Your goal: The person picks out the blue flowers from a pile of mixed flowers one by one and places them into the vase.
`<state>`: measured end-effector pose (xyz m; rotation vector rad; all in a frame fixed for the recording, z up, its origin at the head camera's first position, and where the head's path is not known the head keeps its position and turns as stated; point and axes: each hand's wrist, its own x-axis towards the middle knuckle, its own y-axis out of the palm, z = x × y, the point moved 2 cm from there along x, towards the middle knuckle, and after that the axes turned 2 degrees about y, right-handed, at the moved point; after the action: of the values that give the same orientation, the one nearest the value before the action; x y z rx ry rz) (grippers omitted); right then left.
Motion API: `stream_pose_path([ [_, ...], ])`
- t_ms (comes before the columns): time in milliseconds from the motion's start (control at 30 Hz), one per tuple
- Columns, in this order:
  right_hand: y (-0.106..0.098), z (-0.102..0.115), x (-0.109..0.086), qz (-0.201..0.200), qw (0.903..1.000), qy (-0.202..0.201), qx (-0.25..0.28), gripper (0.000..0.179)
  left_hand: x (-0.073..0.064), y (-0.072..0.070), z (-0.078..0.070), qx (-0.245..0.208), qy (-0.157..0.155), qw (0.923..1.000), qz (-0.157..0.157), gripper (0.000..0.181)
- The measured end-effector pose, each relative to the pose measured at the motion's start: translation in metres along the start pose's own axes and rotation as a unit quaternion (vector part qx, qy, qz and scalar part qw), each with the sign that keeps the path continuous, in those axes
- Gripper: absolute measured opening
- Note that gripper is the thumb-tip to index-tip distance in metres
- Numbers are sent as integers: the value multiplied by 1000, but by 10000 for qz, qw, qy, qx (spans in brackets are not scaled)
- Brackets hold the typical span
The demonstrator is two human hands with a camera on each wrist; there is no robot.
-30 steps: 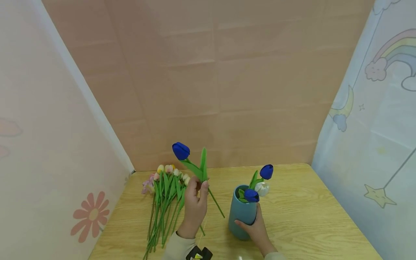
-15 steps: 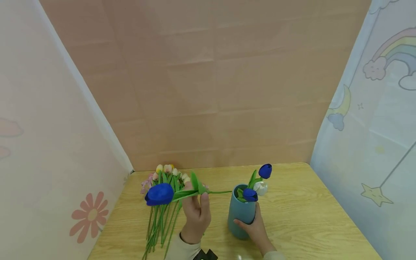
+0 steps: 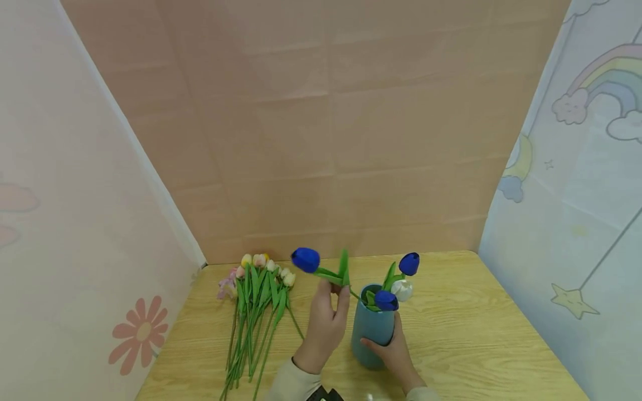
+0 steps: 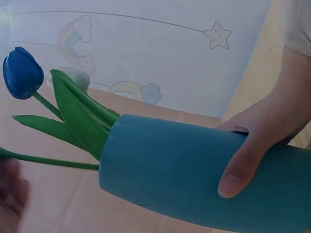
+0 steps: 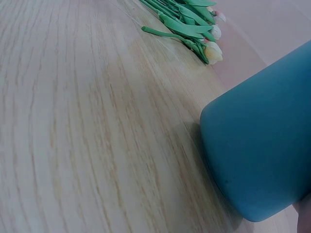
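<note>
My left hand (image 3: 323,328) pinches a blue tulip (image 3: 305,260) by its stem, just below the green leaves. The bloom leans up to the left, and the stem's lower end reaches into the mouth of a blue vase (image 3: 372,334). In the left wrist view that stem (image 4: 58,162) passes over the vase's rim. Wrapped round the vase's right side, my right hand (image 3: 398,353) grips it, with the thumb (image 4: 235,179) across its front. Two blue tulips (image 3: 409,264) and a white tulip (image 3: 402,290) stand in the vase.
Left of the vase, a bunch of artificial tulips (image 3: 261,312) with pale and pink blooms lies on the wooden table (image 3: 466,340). A brown backdrop (image 3: 326,139) hangs behind, with printed white sheets at both sides.
My left hand has swung the blue tulip from upright to sideways, then moved it right so its stem enters the vase mouth. The right hand and vase have stayed put.
</note>
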<state>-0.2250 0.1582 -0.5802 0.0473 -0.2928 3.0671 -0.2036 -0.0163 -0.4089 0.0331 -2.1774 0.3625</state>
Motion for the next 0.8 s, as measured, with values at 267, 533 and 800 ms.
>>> stream_pose_path([
  [267,0,-4,1,-56,9998,-186,25,96,-10,20,11,682,-1622,9698,1687,24],
  [533,1,-3,0,-65,9996,-275,-75,105,-24,28,27,1188,-2462,9285,2512,63],
  [800,1,-7,2,-139,9999,-81,-15,105,-34,15,40,1187,-2934,8845,3429,65],
])
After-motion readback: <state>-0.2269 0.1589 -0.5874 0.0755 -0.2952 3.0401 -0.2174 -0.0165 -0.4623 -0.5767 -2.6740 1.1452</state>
